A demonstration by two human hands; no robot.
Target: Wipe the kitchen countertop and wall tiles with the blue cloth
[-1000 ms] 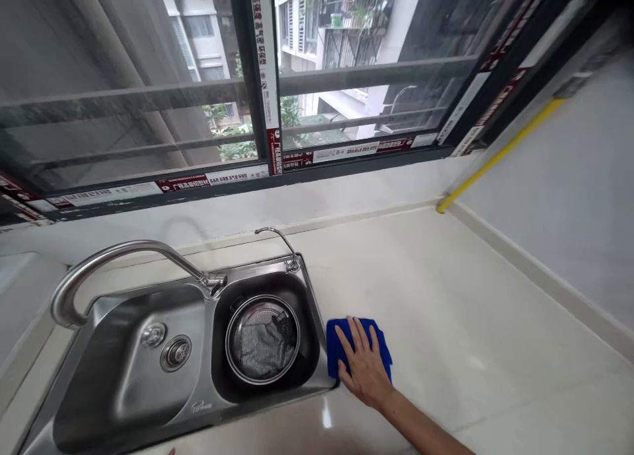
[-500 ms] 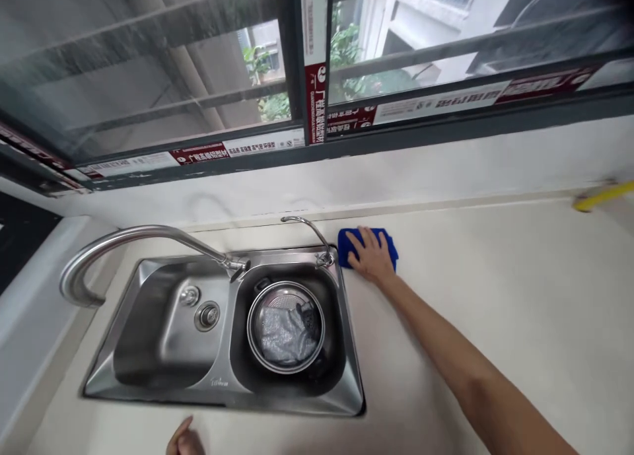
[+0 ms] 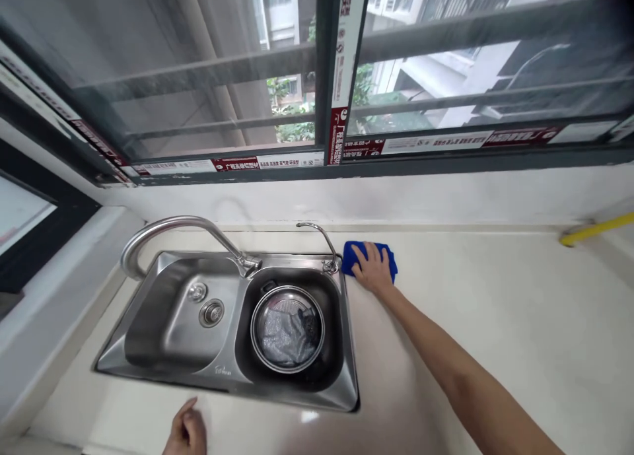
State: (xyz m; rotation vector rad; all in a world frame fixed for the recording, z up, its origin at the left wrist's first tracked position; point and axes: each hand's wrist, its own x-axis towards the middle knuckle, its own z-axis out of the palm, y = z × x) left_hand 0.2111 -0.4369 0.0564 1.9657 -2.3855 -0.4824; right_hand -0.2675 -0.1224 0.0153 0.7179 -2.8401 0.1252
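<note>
My right hand (image 3: 372,268) lies on a folded blue cloth (image 3: 350,260), fingers spread over it and pressing it against the pale countertop. The cloth sits just right of the sink, beside the small thin tap (image 3: 324,237). My left hand (image 3: 187,430) is at the near edge of the counter, in front of the sink, its fingers loosely curled with nothing seen in them. Between the hands is the double stainless steel sink (image 3: 230,349). Its right bowl holds a round metal pot (image 3: 253,339) with a crumpled silvery-grey item (image 3: 284,336) visible in it.
A large curved faucet (image 3: 183,224) arches over the back left of the sink. The left bowl (image 3: 171,333) has a drain. Behind the counter rise a low white wall and a dark-framed window (image 3: 341,78). A yellow pipe (image 3: 599,229) meets the wall at right.
The camera view has shifted, showing more of the window and left wall. My left hand has come further into view. The right hand stays on the cloth near the small tap.
</note>
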